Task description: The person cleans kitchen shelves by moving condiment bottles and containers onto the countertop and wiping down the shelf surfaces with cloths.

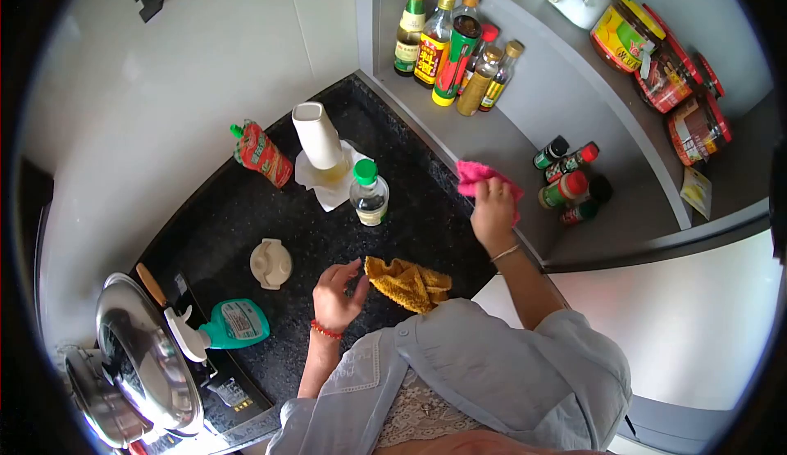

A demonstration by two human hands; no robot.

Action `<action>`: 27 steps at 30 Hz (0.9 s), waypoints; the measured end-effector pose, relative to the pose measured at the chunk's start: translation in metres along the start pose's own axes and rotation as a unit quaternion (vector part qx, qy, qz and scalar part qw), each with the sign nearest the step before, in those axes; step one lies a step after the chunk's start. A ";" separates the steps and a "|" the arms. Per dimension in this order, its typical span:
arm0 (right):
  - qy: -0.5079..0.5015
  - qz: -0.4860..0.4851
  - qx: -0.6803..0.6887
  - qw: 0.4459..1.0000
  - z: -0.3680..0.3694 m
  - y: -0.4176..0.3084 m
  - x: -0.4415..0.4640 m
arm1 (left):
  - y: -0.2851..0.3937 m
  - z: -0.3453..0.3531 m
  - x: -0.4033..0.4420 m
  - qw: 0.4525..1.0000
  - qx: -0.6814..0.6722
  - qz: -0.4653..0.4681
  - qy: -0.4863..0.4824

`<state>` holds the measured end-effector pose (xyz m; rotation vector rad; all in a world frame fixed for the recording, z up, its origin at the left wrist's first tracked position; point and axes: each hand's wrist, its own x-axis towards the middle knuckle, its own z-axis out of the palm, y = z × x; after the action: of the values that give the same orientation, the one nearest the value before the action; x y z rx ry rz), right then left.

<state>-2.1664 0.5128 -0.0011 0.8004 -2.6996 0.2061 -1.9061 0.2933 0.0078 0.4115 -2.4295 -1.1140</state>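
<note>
My right hand (493, 213) is closed on a pink cloth (475, 174), which it presses against the front edge of the lower shelf. My left hand (336, 298) hovers over the black counter with fingers loosely bent and thumb apart, and nothing shows in it. Right beside its fingertips lies a crumpled mustard-yellow cloth (407, 283); whether they touch is hard to tell. Farther back on the counter stands a clear bottle with a green cap (370, 201). Behind that, a white container (317, 137) stands on a sheet of white paper (334, 195).
Several sauce bottles (433, 45) and small spice jars (563, 187) occupy the lower shelf. Red-lidded jars (668, 78) sit above. A red squeeze pouch (264, 156), a beige lid (270, 264), a teal spray bottle (238, 324) and a steel pan lid (147, 348) are on the left.
</note>
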 end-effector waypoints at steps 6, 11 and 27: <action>0.325 -0.134 0.194 0.916 -0.043 -0.059 0.121 | -0.017 0.031 -0.022 0.970 0.138 -0.098 -0.175; 0.196 -0.199 0.154 0.948 -0.024 -0.084 0.150 | 0.003 0.055 -0.015 0.954 0.258 -0.146 -0.047; -0.232 -0.090 0.434 0.866 -0.069 -0.032 -0.102 | 0.043 -0.070 -0.176 0.886 0.000 -0.321 -0.333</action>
<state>-2.0505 0.5532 0.0307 1.4902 -2.8796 1.4162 -1.7233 0.3526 0.0356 1.0351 -2.9681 -1.7621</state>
